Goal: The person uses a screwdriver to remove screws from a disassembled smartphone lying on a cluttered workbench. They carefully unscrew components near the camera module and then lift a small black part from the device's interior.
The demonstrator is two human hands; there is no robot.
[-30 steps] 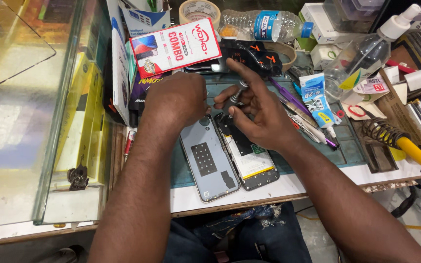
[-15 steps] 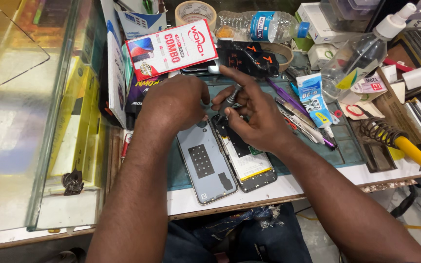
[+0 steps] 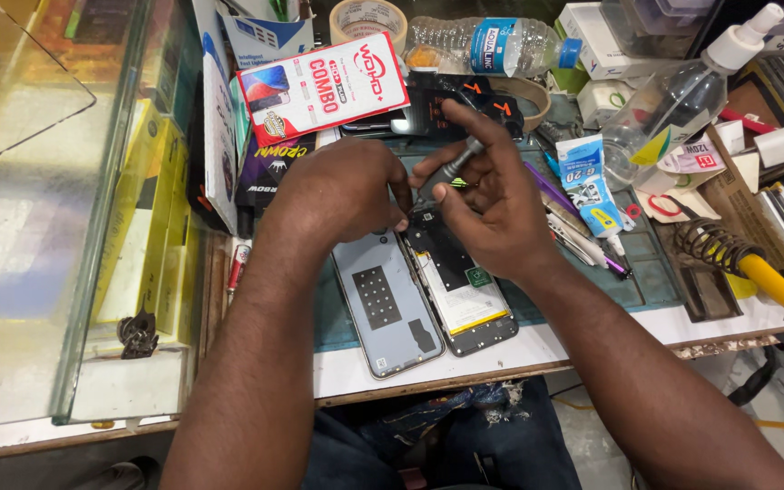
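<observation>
Back cover (image 3: 387, 308) off, lying beside open phone (image 3: 460, 295). Right hand (image 3: 492, 213) pinches screwdriver (image 3: 446, 170) at top; left hand (image 3: 342, 191) steadies phone. Disassembly partway.

Cluttered white workbench (image 3: 501, 354) — glass counter (image 3: 38, 227) left.

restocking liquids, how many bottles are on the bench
2: a clear water bottle lying on its side at the back, and a spray bottle leaning at the right rear. Others may be hidden in the clutter.

Probably a phone repair shop, glass display counter (image 3: 38, 227), soldering iron (image 3: 755, 268), opened phone (image 3: 460, 290), boxed accessories (image 3: 324, 86)
</observation>
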